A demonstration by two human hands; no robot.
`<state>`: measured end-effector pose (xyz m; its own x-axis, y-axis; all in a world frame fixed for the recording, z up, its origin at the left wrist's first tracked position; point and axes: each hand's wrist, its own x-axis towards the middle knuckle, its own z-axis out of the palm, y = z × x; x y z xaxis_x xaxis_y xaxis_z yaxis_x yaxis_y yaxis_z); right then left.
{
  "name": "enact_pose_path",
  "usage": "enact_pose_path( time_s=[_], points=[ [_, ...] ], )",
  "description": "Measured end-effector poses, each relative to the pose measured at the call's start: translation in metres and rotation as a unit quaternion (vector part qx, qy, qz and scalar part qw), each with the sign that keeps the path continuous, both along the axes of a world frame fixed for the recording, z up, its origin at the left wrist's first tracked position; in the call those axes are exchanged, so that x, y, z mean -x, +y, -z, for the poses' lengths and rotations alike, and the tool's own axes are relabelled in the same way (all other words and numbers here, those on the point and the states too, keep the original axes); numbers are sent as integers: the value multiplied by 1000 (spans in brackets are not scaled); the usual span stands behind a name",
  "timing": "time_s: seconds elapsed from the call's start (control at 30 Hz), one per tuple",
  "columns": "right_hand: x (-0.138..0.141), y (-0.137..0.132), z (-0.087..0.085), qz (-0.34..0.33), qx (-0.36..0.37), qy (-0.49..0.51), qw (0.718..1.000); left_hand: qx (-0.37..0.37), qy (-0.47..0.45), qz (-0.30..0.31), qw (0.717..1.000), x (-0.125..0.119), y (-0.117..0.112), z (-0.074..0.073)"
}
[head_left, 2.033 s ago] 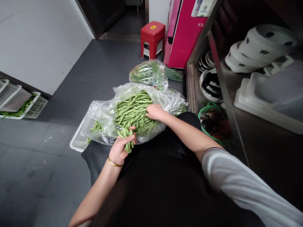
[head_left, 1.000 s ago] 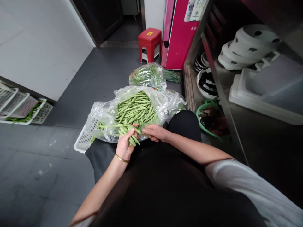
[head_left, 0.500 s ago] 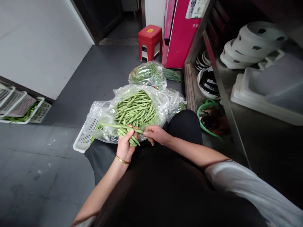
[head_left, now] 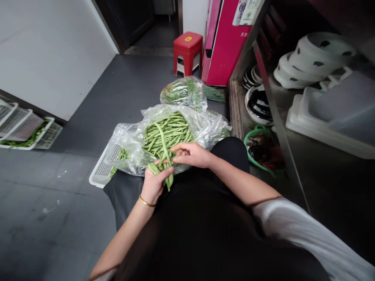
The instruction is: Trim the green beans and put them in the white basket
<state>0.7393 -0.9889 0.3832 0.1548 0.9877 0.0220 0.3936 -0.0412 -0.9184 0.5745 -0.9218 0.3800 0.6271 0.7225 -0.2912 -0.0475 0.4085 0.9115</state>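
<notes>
My left hand (head_left: 155,180) is closed around a small bunch of green beans (head_left: 168,177), just in front of a clear plastic bag (head_left: 136,134). One longer bean (head_left: 163,140) sticks up out of the bunch, pointing away from me. Beside it, my right hand (head_left: 191,154) has its forefinger and thumb apart, their tips at or very near the beans; exact contact is hard to see. Inside the opened bag lies a large heap of green beans (head_left: 178,128). A white perforated basket (head_left: 99,171) with some beans in it sits partly under the bag's left side.
Beyond the bag lie bagged greens (head_left: 181,93) and a red stool (head_left: 187,50). A pink cabinet (head_left: 225,47) stands behind. Metal shelving with white containers (head_left: 322,113) and a green basket (head_left: 254,132) is on my right. Stacked white baskets (head_left: 47,136) stand at left.
The long bean has swung from lying sideways to pointing away from me. My right hand has gone from a pinch at the bunch to loosened fingers, slightly farther forward. My left hand has tilted.
</notes>
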Motion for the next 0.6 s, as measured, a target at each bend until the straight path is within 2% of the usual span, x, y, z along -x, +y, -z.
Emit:
enact_pose_path(
  time_s=[0.07, 0.17, 0.23, 0.3, 0.37, 0.47, 0.53, 0.6],
  points=[
    [8, 4, -4, 14, -1, -11, 1000, 0, 18, 10, 1000, -3, -2, 2],
    [9, 7, 1, 34, -65, -119, 990, 34, 31, 32, 998, -1, -3, 2],
    [-1, 3, 8, -18, -96, -160, 982, 87, 31, 71, 993, 4, 0, 0],
    [-14, -4, 13, -93, -54, -134, 985, 125, 15, 91, 988, 9, 6, -3],
    [-18, -11, 14, -139, 47, -41, 988, 119, -1, 52, 991, 9, 13, -6],
    [-1, -14, 15, -117, 158, 65, 978, 72, -3, -27, 997, 0, 18, -5],
    [18, -11, 15, -95, 153, 29, 983, 50, -1, -40, 998, -7, 18, -2],
    [31, -9, 13, -112, 106, -67, 986, 41, 8, -31, 999, -10, 17, 1]
  ],
)
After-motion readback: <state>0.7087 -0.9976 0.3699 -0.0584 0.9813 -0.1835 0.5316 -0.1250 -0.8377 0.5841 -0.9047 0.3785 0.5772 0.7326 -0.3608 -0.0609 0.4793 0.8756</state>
